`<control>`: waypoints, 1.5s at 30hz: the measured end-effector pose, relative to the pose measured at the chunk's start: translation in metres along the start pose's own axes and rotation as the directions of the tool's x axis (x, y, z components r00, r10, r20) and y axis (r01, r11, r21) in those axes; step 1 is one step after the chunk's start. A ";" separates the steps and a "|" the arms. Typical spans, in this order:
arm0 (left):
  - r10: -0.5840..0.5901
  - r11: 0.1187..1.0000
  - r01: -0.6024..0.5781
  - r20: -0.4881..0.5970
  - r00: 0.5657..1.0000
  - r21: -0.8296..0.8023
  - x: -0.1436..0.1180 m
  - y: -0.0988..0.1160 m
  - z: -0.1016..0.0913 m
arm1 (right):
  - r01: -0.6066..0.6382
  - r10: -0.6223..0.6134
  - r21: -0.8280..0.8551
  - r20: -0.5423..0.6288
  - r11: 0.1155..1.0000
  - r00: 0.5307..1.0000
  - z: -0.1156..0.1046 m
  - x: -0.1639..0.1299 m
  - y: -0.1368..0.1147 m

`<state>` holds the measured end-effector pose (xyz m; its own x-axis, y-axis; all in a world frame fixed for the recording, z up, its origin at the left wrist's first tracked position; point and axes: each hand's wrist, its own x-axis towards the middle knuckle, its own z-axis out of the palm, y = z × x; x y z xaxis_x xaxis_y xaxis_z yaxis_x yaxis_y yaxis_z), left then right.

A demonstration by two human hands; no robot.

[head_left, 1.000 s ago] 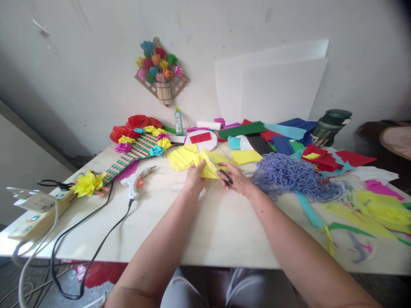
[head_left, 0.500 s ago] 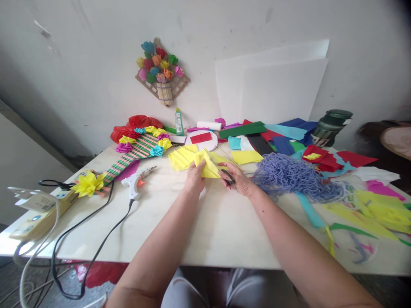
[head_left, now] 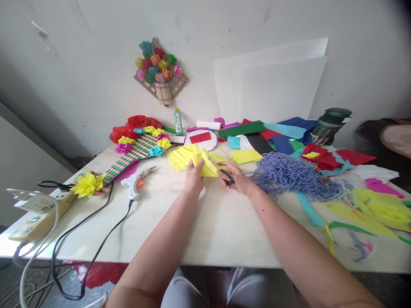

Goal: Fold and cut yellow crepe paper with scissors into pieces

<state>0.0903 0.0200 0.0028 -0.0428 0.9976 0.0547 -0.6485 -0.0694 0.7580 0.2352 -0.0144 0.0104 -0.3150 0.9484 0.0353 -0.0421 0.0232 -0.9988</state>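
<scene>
My left hand (head_left: 194, 174) pinches a piece of yellow crepe paper (head_left: 208, 167) between thumb and fingers, over the middle of the table. My right hand (head_left: 236, 177) grips a pair of scissors (head_left: 228, 175) by its black handles. The scissor blades lie against the yellow paper, pointing up and to the left; whether they are parted I cannot tell. More yellow crepe sheets (head_left: 181, 157) lie just behind my left hand. Beyond my right hand is another flat yellow piece (head_left: 247, 156).
A white glue gun (head_left: 132, 184) with a black cord lies left, near a power strip (head_left: 41, 220) and a flower-trimmed green woven piece (head_left: 128, 160). A heap of purple yarn (head_left: 289, 177) is right. Coloured paper, a white disc (head_left: 208, 144) and a dark bottle (head_left: 330, 126) stand behind.
The view has shifted very slightly. Both hands keep nearly the same place and grip on the yellow paper and the scissors.
</scene>
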 end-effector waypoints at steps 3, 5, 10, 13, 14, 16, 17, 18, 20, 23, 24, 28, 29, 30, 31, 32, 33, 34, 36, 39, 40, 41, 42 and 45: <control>0.002 1.000 -0.002 0.016 1.000 0.010 0.000 -0.001 0.000 | -0.007 0.007 0.001 -0.008 1.000 1.000 0.000 0.001 0.002; -0.001 1.000 0.000 0.031 1.000 0.019 -0.001 -0.001 0.000 | -0.010 0.010 0.003 -0.027 1.000 1.000 0.000 0.002 0.003; -0.006 0.999 0.005 0.024 1.000 0.039 -0.002 -0.002 0.001 | -0.005 -0.001 -0.060 -0.100 0.998 0.995 0.002 0.002 0.002; -0.011 0.999 0.010 0.018 1.000 0.047 -0.003 -0.001 0.003 | 0.009 -0.021 -0.113 -0.107 0.994 0.994 0.004 0.001 -0.001; -0.013 0.999 0.012 0.015 1.000 0.049 -0.003 -0.001 0.003 | 0.012 -0.026 -0.125 -0.105 0.992 0.994 0.004 0.000 -0.002; -0.018 0.998 0.017 0.011 1.000 0.054 -0.004 0.000 0.004 | 0.020 -0.034 -0.142 -0.097 0.990 0.995 0.003 0.000 -0.002; -0.020 0.998 0.020 0.012 1.000 0.057 -0.004 0.000 0.004 | 0.021 -0.035 -0.146 -0.095 0.989 0.995 0.003 0.000 -0.002; -0.024 0.998 0.023 0.012 1.000 0.061 -0.004 0.000 0.004 | 0.021 -0.036 -0.149 -0.095 0.989 0.995 0.003 0.001 -0.001; -0.033 0.997 0.032 0.015 0.999 0.071 -0.005 0.000 0.004 | 0.019 -0.036 -0.159 -0.104 0.987 0.994 0.003 0.001 0.000; -0.050 0.996 0.049 0.011 0.999 0.070 -0.004 -0.001 0.004 | 0.015 -0.037 -0.179 -0.121 0.984 0.992 0.003 0.003 0.002; -0.054 0.996 0.054 0.008 0.998 0.067 -0.003 -0.001 0.004 | 0.015 -0.038 -0.185 -0.125 0.983 0.991 0.003 0.004 0.003; -0.062 0.996 0.061 0.019 0.998 0.069 -0.001 -0.004 0.001 | 0.019 -0.046 -0.194 -0.137 0.981 0.990 0.002 0.006 0.007; -0.061 0.996 0.059 0.025 0.998 0.071 -0.001 -0.004 0.000 | 0.020 -0.048 -0.196 -0.140 0.980 0.989 0.002 0.007 0.008; -0.058 0.996 0.056 0.030 0.998 0.071 -0.001 -0.004 0.000 | 0.021 -0.050 -0.200 -0.142 0.980 0.989 0.001 0.007 0.009; -0.056 0.996 0.054 0.034 0.998 0.071 -0.001 -0.004 0.000 | 0.023 -0.053 -0.206 -0.144 0.978 0.988 0.001 0.008 0.010; -0.057 0.996 0.054 0.035 0.998 0.070 -0.001 -0.004 0.000 | 0.024 -0.056 -0.213 -0.146 0.977 0.988 0.000 0.008 0.010; -0.059 0.996 0.057 0.035 0.998 0.068 -0.001 -0.004 0.000 | 0.026 -0.059 -0.218 -0.147 0.976 0.987 0.000 0.008 0.011; -0.063 0.996 0.061 0.034 0.997 0.066 -0.001 -0.004 0.000 | 0.028 -0.061 -0.219 -0.147 0.975 0.987 0.000 0.008 0.011; -0.068 0.996 0.067 0.028 0.997 0.060 -0.001 -0.003 0.001 | 0.033 -0.061 -0.200 -0.138 0.979 0.989 0.000 0.007 0.010; -0.071 0.996 0.070 0.019 0.997 0.047 -0.001 -0.003 0.001 | 0.033 -0.051 -0.145 -0.119 0.989 0.992 0.001 0.007 0.008; -0.074 0.996 0.073 0.015 0.997 0.045 -0.001 -0.003 0.002 | 0.029 -0.044 -0.129 -0.115 0.991 0.992 0.001 0.007 0.007; -0.077 0.996 0.076 0.010 0.997 0.044 -0.002 -0.002 0.002 | 0.023 -0.036 -0.116 -0.115 0.993 0.993 0.001 0.007 0.007; -0.080 0.996 0.080 0.005 0.997 0.046 -0.002 -0.002 0.002 | 0.017 -0.030 -0.104 -0.117 0.994 0.993 0.002 0.007 0.006; -0.084 0.995 0.084 -0.007 0.996 0.050 -0.002 0.000 0.003 | 0.006 -0.015 -0.074 -0.119 0.997 0.993 0.003 0.007 0.005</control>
<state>0.0931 0.0178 0.0043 0.0063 0.9999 -0.0140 -0.6110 0.0149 0.7915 0.2299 -0.0086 0.0053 -0.1994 0.9789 0.0457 0.0265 0.0520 -0.9983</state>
